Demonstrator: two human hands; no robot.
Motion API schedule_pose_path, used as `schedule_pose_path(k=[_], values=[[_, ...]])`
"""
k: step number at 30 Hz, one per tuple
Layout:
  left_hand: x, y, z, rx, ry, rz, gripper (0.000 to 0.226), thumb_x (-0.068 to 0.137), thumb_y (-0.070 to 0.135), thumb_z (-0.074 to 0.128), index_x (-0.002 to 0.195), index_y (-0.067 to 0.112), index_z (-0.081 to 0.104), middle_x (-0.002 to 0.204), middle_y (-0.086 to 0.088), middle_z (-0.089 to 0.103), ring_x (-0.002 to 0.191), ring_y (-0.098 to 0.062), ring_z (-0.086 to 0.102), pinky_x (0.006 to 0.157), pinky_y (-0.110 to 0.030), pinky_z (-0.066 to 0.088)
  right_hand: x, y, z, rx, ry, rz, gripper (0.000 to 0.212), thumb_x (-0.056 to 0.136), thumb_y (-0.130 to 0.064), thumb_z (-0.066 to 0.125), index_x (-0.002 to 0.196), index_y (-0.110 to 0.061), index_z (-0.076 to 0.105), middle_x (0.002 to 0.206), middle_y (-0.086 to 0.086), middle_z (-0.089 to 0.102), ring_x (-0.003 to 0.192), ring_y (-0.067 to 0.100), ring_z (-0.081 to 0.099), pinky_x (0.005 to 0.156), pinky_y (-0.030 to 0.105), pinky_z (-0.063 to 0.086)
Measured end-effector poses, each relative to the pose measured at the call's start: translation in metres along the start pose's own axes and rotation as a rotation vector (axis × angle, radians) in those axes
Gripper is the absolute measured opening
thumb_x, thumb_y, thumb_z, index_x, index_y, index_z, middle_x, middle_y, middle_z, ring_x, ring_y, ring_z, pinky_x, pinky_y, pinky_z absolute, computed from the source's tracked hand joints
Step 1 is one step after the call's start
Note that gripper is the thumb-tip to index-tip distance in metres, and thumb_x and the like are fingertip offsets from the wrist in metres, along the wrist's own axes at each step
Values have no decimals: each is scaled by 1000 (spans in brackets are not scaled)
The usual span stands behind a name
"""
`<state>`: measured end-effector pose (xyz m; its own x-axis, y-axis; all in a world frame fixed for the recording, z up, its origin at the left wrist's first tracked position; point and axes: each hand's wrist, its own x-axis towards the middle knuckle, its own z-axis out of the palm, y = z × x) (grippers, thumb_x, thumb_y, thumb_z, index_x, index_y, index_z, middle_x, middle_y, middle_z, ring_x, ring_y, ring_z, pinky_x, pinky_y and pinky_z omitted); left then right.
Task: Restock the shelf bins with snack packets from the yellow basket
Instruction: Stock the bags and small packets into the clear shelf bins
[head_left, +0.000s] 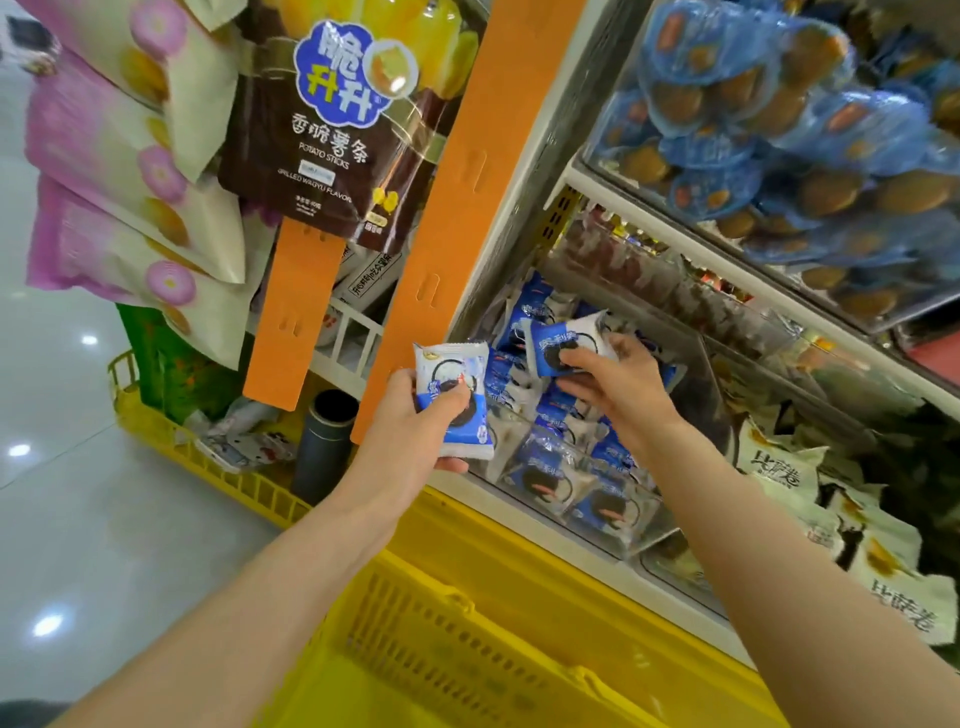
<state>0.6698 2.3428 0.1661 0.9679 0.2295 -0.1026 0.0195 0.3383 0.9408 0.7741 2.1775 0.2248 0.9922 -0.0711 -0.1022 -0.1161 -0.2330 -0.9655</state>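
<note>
Head view: left hand (413, 422) grips blue-white snack packet (453, 400) just off left edge of clear shelf bin (641, 540). Right hand (623, 387) pinches second packet (563, 340) above stocked packets (550, 467) inside bin. Yellow basket (467, 618) sits below bin's front edge.

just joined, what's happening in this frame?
A person is restocking. The left hand grips one blue-and-white packet just outside the shelf. The right hand holds a second packet over the clear bin, which already holds many of the same kind. The yellow basket sits below, in front of the shelf.
</note>
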Motion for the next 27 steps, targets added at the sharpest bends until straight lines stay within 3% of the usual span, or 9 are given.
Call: schedule_pose_path(k=[3, 6, 9, 13, 16, 18, 21, 24, 27], values=[[4, 3, 0, 3, -1, 7, 21, 91, 22, 56, 110, 19, 48, 90, 3, 59, 57, -6, 64, 42, -18, 50, 33, 12, 13, -194, 140, -39, 36, 77, -25, 76, 98, -12, 48, 109, 12, 60, 90, 21, 60, 81, 31, 50], [6, 4, -1, -14, -31, 7, 11, 90, 21, 57, 98, 25, 50, 92, 1, 61, 58, -5, 66, 44, -20, 52, 50, 16, 27, -141, 109, -41, 46, 77, -18, 77, 110, -9, 46, 107, 9, 51, 87, 22, 63, 87, 33, 53], [8, 4, 0, -23, -72, -8, 15, 89, 18, 59, 93, 29, 50, 94, 0, 62, 64, -9, 68, 46, -24, 54, 58, 20, 37, -212, 73, -78, 46, 76, -13, 77, 106, -9, 42, 100, 5, 50, 98, 30, 63, 86, 37, 53], [8, 2, -1, 2, -108, -3, 21, 88, 17, 59, 106, 25, 54, 99, 0, 63, 71, -11, 69, 50, -25, 54, 59, 21, 38, -548, 111, -87, 44, 78, -33, 75, 101, -10, 45, 86, 2, 51, 89, 23, 52, 72, 32, 40], [6, 2, -3, 63, -120, 28, 29, 86, 18, 62, 112, 26, 53, 105, 0, 63, 76, -11, 68, 52, -20, 53, 51, 19, 34, -596, 154, -116, 58, 81, -36, 70, 121, -5, 42, 118, 13, 53, 111, 29, 52, 86, 36, 46], [5, 2, -3, 108, -99, 49, 30, 83, 20, 66, 107, 26, 50, 104, 4, 63, 74, -8, 67, 51, -17, 52, 33, 12, 31, -534, 215, -301, 52, 87, -35, 63, 124, -5, 42, 124, 11, 50, 112, 23, 51, 90, 27, 46], [2, 2, -4, 234, -114, 117, 26, 82, 23, 67, 103, 27, 52, 101, 10, 60, 77, -6, 64, 53, -13, 50, -10, 2, 23, -484, -4, -447, 29, 96, -39, 46, 115, -18, 54, 100, -9, 59, 87, 2, 54, 67, 5, 40], [-4, 7, -4, 420, -233, 259, 26, 83, 22, 66, 105, 30, 57, 100, 17, 59, 91, 0, 58, 66, -12, 49, -49, -1, 10, -645, -353, -450, 33, 94, -41, 47, 117, -19, 57, 103, -5, 61, 91, 7, 57, 73, 18, 45], [-9, 9, -2, 502, -275, 342, 33, 81, 20, 68, 107, 34, 54, 101, 18, 58, 93, 6, 57, 69, -10, 48, -71, -2, -4, -681, -443, -447, 38, 86, -35, 62, 114, -10, 59, 100, 13, 65, 80, 21, 60, 71, 36, 49]])
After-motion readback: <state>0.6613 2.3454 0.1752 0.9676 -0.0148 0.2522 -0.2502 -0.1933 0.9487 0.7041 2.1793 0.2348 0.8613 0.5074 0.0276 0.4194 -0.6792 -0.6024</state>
